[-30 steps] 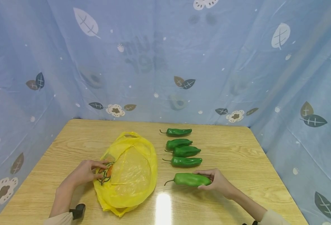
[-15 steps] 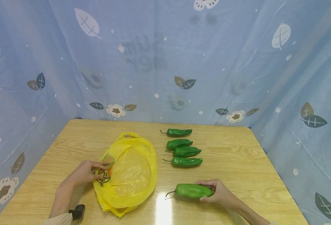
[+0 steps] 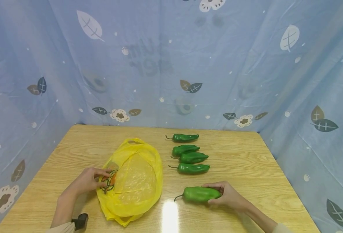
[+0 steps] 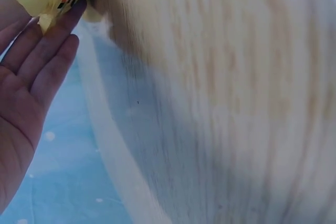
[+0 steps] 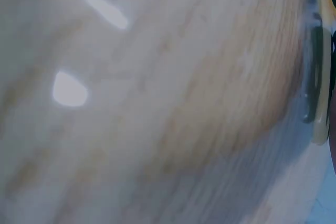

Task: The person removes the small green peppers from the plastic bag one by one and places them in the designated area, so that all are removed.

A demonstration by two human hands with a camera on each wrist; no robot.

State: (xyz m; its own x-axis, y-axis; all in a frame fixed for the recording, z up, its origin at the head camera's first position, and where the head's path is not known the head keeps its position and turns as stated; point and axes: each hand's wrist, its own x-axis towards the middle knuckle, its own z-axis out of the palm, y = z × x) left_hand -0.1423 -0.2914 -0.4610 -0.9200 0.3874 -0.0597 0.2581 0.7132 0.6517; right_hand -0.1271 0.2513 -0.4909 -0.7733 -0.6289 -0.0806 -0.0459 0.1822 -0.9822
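On the table's left half lies a yellow plastic bag (image 3: 138,174), its mouth spread wide and a printed orange and dark green patch on its left side. My left hand (image 3: 85,181) pinches the bag at that patch; the left wrist view shows the fingers (image 4: 50,59) against the yellow plastic. With thumb and fingers, my right hand (image 3: 228,195) holds a large green pepper (image 3: 199,194) by its blunt right end, stem pointing left. Whether that pepper touches the table is unclear. The right wrist view shows mostly tabletop, the hand barely at its right edge.
Several smaller green peppers lie in a column beyond the held one, the nearest pepper (image 3: 193,168) and the farthest pepper (image 3: 185,138) with stems leftward. A blue patterned curtain (image 3: 165,64) surrounds the wooden table (image 3: 241,155) at the back and sides.
My right hand has brought the large green pepper nearer to me and slightly to the right. The left hand and the bag stay where they were.
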